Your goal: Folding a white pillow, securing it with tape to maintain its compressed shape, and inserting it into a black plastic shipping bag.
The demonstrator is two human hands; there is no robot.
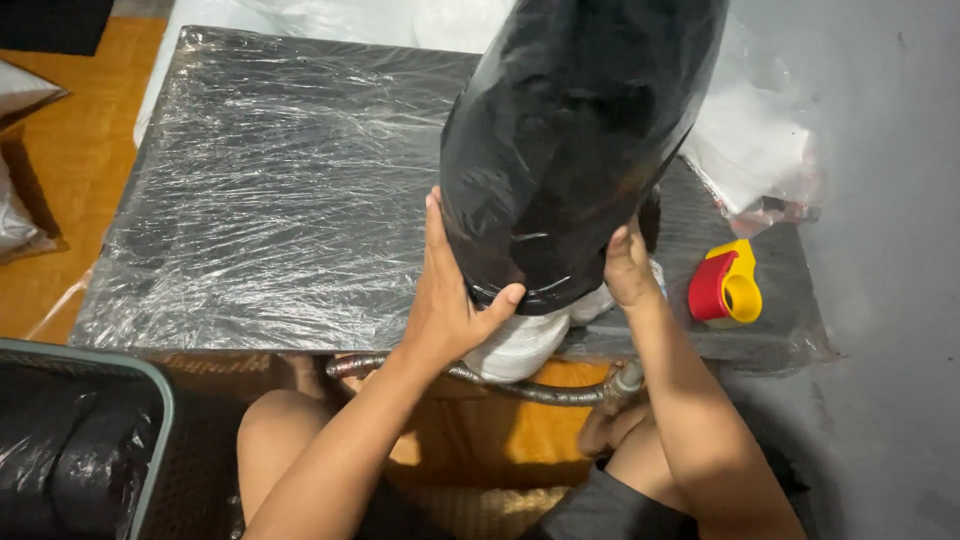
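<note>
A glossy black plastic bag [570, 140] stands over a white bundle [525, 340], whose lower end sticks out below the bag's open rim. My left hand [445, 290] grips the bag's left edge, thumb across the rim. On the right side of the rim my right hand [630, 265] pinches the bag. Both hands hold the bag above the near edge of a low dark table [270, 190] wrapped in clear film.
A red and yellow tape dispenser [725, 287] lies on the table at the right. Clear bags with white contents [750, 150] sit behind it. A flexible metal hose [520, 388] runs under the table edge. A grey-rimmed bin with black bags [70, 440] stands at lower left.
</note>
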